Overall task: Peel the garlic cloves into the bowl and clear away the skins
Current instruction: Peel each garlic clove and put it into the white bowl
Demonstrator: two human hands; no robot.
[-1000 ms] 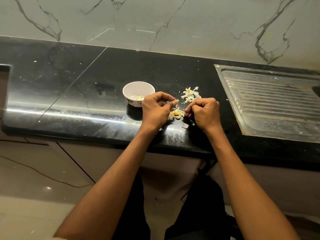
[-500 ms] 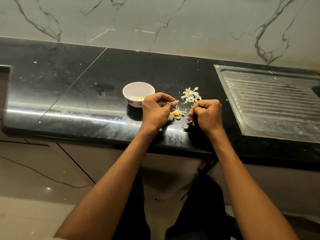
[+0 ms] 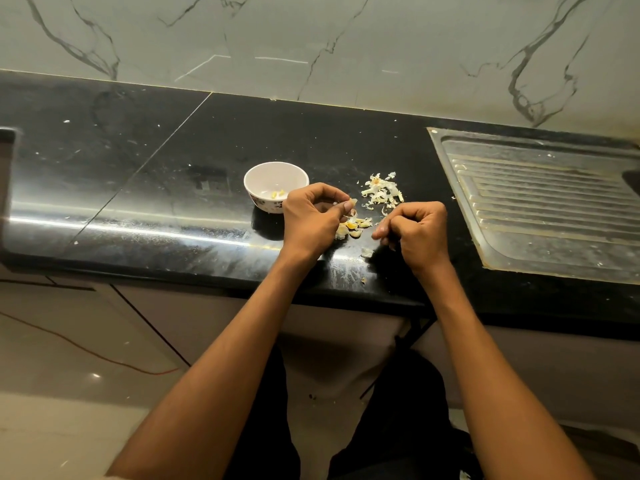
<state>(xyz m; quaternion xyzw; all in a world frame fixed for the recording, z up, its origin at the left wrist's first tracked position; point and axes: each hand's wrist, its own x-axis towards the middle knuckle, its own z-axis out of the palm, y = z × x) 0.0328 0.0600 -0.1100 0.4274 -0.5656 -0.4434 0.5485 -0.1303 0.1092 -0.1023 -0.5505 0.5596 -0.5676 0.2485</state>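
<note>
At the counter (image 3: 138,216), the right hand (image 3: 417,233) curls closed, its contents hidden. The left hand (image 3: 311,220) pinches a clove (image 3: 350,203), more cloves (image 3: 353,226) just below its fingers. Skins (image 3: 381,194) lie beyond the right fingers; the bowl (image 3: 275,185) sits beyond the left.

No text, label, brand, number or sign can be read anywhere in the frame. The small white ceramic bowl (image 3: 276,186) at the centre carries a dark printed pattern low on its outer wall, but it is too small and blurred to tell whether it holds any letters.
</note>
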